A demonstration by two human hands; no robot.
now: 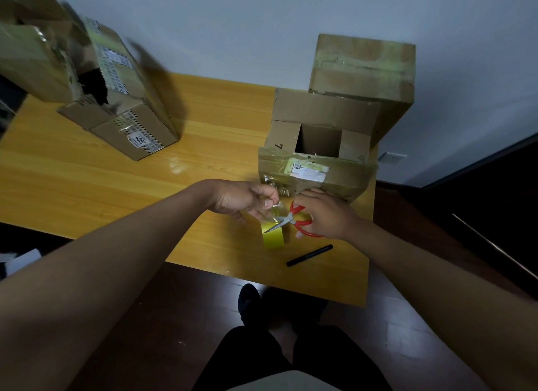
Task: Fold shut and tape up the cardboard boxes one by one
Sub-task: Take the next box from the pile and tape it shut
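Observation:
An open cardboard box (317, 146) stands at the table's right, its top flaps spread and its near flap carrying a white label. My left hand (247, 200) pinches a strip of clear tape (272, 211) that runs down to a yellow tape roll (273, 236) on the table. My right hand (323, 213) holds red-handled scissors (294, 219), their blades lying across the tape just above the roll. Behind the open box stands a taller box (364, 70), closed and taped along its top.
A wooden table (131, 181) holds two more worn boxes (116, 99) at the far left, one with a torn hole. A black marker (309, 255) lies near the front edge. A white wall is behind, dark floor and my legs below.

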